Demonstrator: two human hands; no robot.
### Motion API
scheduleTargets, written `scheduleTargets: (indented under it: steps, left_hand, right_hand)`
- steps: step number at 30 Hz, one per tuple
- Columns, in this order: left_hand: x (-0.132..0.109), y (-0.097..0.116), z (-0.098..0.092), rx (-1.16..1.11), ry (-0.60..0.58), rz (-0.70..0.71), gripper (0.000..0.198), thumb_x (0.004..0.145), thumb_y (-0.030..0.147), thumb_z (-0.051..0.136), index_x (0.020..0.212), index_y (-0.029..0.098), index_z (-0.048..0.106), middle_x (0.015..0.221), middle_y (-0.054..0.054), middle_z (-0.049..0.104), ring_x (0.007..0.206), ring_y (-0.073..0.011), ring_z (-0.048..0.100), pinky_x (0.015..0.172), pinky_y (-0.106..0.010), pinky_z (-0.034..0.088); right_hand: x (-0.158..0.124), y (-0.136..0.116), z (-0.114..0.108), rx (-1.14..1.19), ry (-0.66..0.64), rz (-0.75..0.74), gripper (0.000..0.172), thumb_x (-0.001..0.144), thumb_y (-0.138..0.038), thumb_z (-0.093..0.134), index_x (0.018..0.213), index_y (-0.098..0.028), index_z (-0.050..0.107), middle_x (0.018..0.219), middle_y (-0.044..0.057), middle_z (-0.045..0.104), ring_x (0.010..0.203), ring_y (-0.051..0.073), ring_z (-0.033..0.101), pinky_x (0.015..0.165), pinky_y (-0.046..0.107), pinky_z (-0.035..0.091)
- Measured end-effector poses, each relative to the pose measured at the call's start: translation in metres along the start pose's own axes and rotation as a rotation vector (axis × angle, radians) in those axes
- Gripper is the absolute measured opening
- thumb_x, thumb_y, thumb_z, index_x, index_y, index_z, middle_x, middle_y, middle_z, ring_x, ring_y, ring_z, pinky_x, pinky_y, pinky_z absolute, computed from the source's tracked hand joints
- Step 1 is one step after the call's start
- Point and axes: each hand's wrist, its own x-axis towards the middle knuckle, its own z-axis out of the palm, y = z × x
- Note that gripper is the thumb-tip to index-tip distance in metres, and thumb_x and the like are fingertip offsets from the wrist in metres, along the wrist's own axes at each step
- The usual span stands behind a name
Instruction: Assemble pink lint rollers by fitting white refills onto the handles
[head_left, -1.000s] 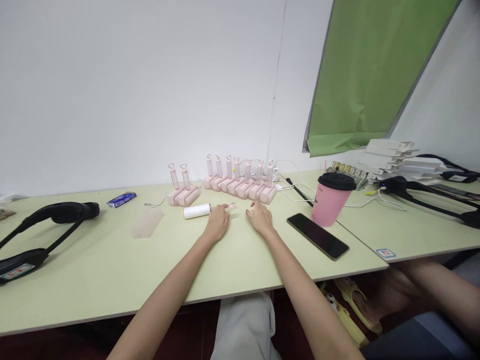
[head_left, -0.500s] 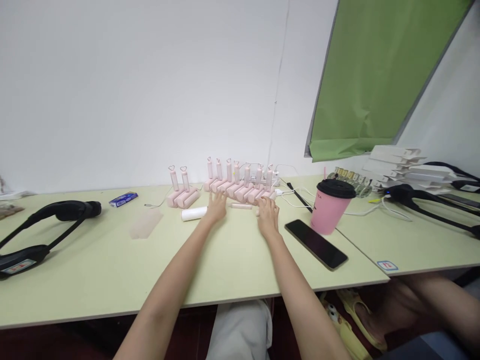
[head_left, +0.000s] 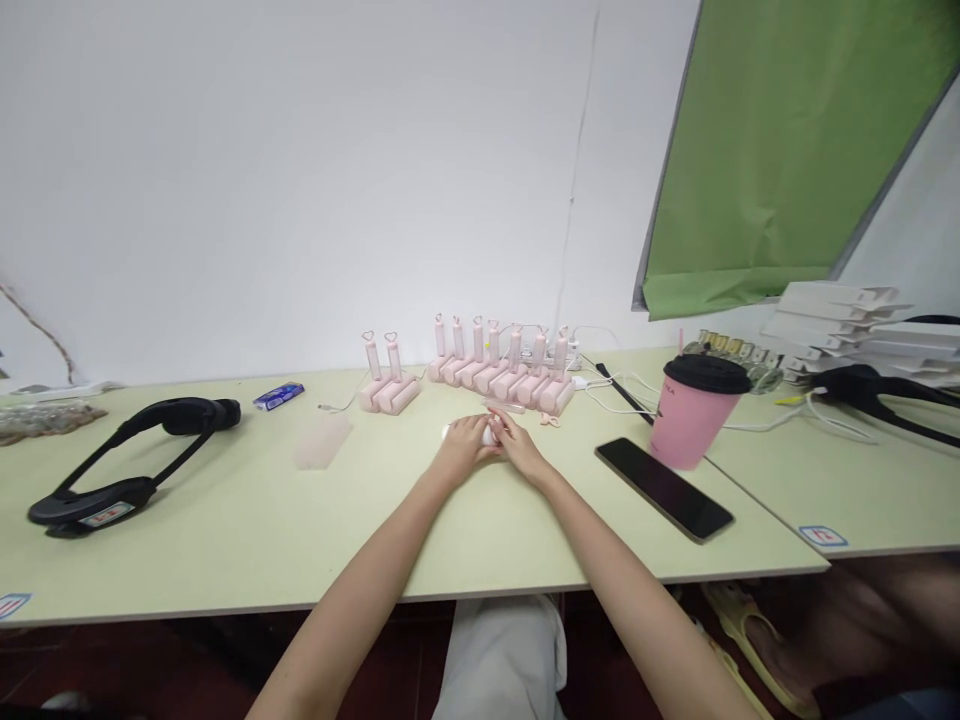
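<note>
My left hand (head_left: 463,450) is wrapped over a white cylinder (head_left: 488,436) lying across the table in front of me. My right hand (head_left: 519,446) meets it at the cylinder's right end, fingers closed around that end; a small part between the fingertips is too small to make out. Just beyond the hands lies a clear pale-pink tube (head_left: 504,406). A small pink heart-shaped ring piece (head_left: 551,420) rests to the right of it. Behind stands a row of pink cylinders with clear tubes and heart loops on top (head_left: 506,380), and two more (head_left: 394,393) stand to the left.
A phone (head_left: 664,488) and a pink lidded cup (head_left: 694,425) are on the right, with white cables (head_left: 630,395) behind. To the left are a translucent sheet (head_left: 324,441), a blue packet (head_left: 279,396) and a black headset (head_left: 135,470). White boxes (head_left: 832,320) are stacked far right.
My hands have come together from apart. The left has drawn the white cylinder to the right, between them. My right hand has left the small pink ring piece. The view has turned slightly left.
</note>
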Motion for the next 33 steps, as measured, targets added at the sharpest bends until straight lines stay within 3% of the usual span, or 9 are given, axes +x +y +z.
scheduleTargets:
  steps: [3,8,15,19,24,33]
  left_hand:
    - [0.002,0.006,0.006,-0.033,0.015,0.077,0.054,0.076,0.042,0.057,0.121,0.015,0.04,0.12,-0.014,0.051,0.111,-0.0241,0.047,0.094,-0.04,0.037]
    - [0.0,-0.006,0.004,-0.094,0.111,0.111,0.055,0.073,0.046,0.058,0.116,0.016,0.041,0.128,-0.016,0.041,0.118,-0.0253,0.04,0.096,-0.041,0.038]
    - [-0.001,0.001,-0.004,-0.049,0.139,0.069,0.046,0.074,0.051,0.056,0.105,0.019,0.048,0.111,-0.01,0.048,0.105,-0.0222,0.047,0.081,-0.034,0.047]
    - [-0.003,0.003,-0.003,0.004,0.18,0.067,0.04,0.079,0.046,0.051,0.109,0.02,0.048,0.101,-0.008,0.05,0.095,-0.019,0.05,0.074,-0.03,0.049]
    - [-0.005,-0.001,-0.001,0.029,0.164,0.111,0.036,0.081,0.037,0.051,0.112,0.021,0.045,0.097,-0.006,0.048,0.091,-0.0177,0.05,0.072,-0.028,0.048]
    - [-0.002,0.0,0.006,-0.041,0.193,0.186,0.038,0.079,0.028,0.053,0.115,0.017,0.045,0.088,-0.006,0.044,0.083,-0.0167,0.047,0.074,-0.03,0.047]
  right_hand:
    - [0.002,0.0,-0.001,0.126,0.007,0.018,0.052,0.08,-0.046,0.047,0.123,-0.018,0.048,0.122,0.009,0.054,0.104,0.018,0.054,0.086,0.03,0.043]
    - [0.003,0.001,0.0,0.283,-0.057,0.073,0.068,0.07,-0.043,0.062,0.13,-0.019,0.04,0.127,0.01,0.05,0.098,0.019,0.058,0.081,0.032,0.048]
    - [0.003,0.002,0.003,0.339,-0.028,0.084,0.06,0.074,-0.044,0.057,0.127,-0.02,0.043,0.116,0.009,0.058,0.095,0.019,0.059,0.077,0.033,0.051]
    - [-0.002,-0.003,0.003,0.118,0.018,-0.042,0.051,0.081,-0.048,0.046,0.126,-0.023,0.043,0.123,0.008,0.053,0.095,0.018,0.059,0.081,0.035,0.049]
    - [-0.009,-0.012,0.006,-0.261,0.09,-0.246,0.044,0.09,-0.039,0.028,0.124,-0.017,0.046,0.126,0.011,0.05,0.118,0.019,0.044,0.101,0.038,0.033]
    - [-0.01,-0.009,-0.005,-0.657,-0.042,-0.276,0.042,0.09,-0.023,0.025,0.131,-0.019,0.031,0.128,0.012,0.048,0.102,0.02,0.057,0.083,0.036,0.046]
